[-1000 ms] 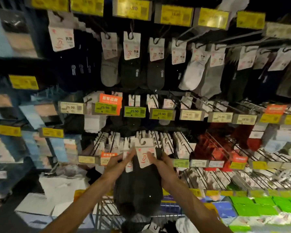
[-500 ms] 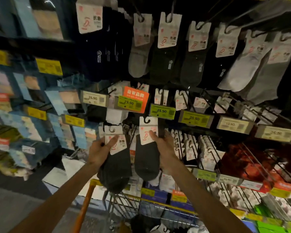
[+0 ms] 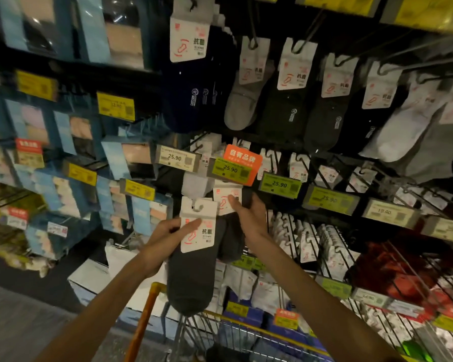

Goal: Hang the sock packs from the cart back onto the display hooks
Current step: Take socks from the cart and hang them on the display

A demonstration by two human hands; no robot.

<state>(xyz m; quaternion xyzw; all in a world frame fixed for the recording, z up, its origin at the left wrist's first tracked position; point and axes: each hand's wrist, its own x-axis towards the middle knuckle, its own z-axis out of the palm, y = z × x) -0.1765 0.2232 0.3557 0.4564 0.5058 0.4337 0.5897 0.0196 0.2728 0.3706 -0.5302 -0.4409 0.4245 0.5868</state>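
Dim sock aisle, display hooks (image 3: 252, 44) | my right hand (image 3: 249, 220) pinches a dark sock pack (image 3: 233, 241) just under the green price tag (image 3: 232, 171) | my left hand (image 3: 165, 236) grips a second pack (image 3: 194, 278) above the cart (image 3: 246, 333) | I should line its card (image 3: 223, 203) up with a hook before pushing.

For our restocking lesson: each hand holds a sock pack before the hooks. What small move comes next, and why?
Probably raise the right hand slightly, guiding the card of its dark sock pack up behind the green 25.90 label to hang it. That card sits just under the label, while the left hand holds the grey sock pack lower.
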